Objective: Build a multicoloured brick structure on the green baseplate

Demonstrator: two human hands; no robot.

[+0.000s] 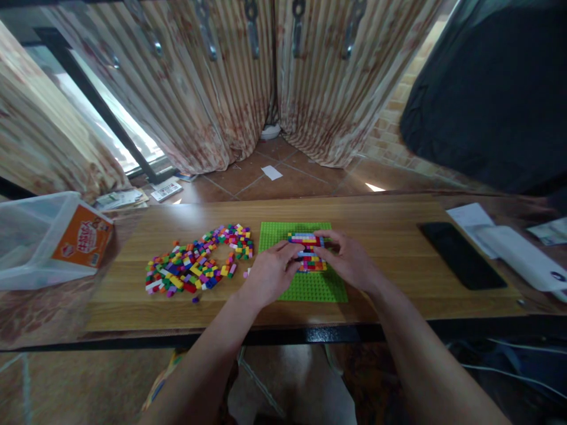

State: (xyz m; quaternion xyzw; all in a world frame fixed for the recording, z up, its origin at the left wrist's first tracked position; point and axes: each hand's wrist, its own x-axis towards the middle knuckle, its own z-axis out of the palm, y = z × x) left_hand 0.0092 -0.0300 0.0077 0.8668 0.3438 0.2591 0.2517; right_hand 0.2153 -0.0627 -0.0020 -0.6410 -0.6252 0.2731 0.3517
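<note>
A green studded baseplate (312, 289) lies on the wooden table, and a low build of multicoloured toy bricks (313, 265) sits on its middle. My left hand (271, 273) rests over the plate's left side, its thumb and fingers closed together at the build's left edge. Whatever may be between those fingertips is too small to tell. From the right, my right hand (348, 260) reaches over the plate, with thumb and fingers bent around the right side of the build and touching it. Fingers hide parts of the build.
Loose toy bricks (195, 268) are heaped left of the plate, with a stray purple brick (195, 300) in front. A clear plastic tub (35, 236) stands at far left. To the right lie a black phone-like slab (463, 255) and a white device (531, 257).
</note>
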